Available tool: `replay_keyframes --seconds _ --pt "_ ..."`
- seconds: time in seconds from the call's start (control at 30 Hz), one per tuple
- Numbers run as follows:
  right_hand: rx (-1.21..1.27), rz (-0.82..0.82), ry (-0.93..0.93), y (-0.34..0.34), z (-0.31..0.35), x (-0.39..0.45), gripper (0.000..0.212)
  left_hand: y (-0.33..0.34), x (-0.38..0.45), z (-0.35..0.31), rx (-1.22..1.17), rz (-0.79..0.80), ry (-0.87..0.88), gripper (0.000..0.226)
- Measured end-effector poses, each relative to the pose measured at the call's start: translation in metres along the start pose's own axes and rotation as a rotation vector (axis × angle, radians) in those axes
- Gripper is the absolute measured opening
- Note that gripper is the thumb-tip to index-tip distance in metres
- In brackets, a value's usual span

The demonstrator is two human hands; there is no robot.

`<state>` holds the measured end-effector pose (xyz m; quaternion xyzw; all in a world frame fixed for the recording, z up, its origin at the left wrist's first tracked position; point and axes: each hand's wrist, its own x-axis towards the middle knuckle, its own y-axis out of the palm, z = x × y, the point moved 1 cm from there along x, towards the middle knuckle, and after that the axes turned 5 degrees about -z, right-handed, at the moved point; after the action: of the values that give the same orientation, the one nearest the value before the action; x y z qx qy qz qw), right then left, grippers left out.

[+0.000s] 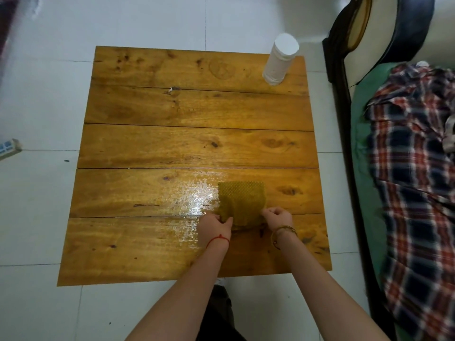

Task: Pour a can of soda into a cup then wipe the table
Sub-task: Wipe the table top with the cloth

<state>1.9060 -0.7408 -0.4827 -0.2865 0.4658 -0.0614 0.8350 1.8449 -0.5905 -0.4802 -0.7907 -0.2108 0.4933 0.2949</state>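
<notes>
A soaked, yellow-brown paper towel (242, 203) lies flat on the wooden plank table (152, 143), near its front edge. My left hand (215, 226) pinches the towel's near left corner. My right hand (278, 217) pinches its near right corner. A wet, shiny patch of liquid (194, 200) spreads to the left of the towel and down toward the front plank. No can or cup shows in the view.
A white roll of paper towels (279, 60) stands upright at the table's far right corner. A bed with a plaid cloth (413, 168) runs close along the right side. White floor tiles surround the table; a small box (9, 147) lies at far left.
</notes>
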Motion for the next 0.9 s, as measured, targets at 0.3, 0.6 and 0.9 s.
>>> replay_keyframes --seconds 0.3,0.6,0.9 --pt "0.324 0.256 0.094 0.007 0.041 -0.02 0.007 -0.018 0.001 -0.01 -0.355 0.062 -0.109 0.02" --pt "0.714 0.431 0.083 0.047 0.14 -0.066 0.025 -0.112 0.05 -0.031 -1.156 0.467 -0.582 0.012" --pt "0.734 0.555 0.022 0.156 0.283 -0.093 0.013 -0.252 0.177 -0.071 -1.195 0.491 -0.414 0.02"
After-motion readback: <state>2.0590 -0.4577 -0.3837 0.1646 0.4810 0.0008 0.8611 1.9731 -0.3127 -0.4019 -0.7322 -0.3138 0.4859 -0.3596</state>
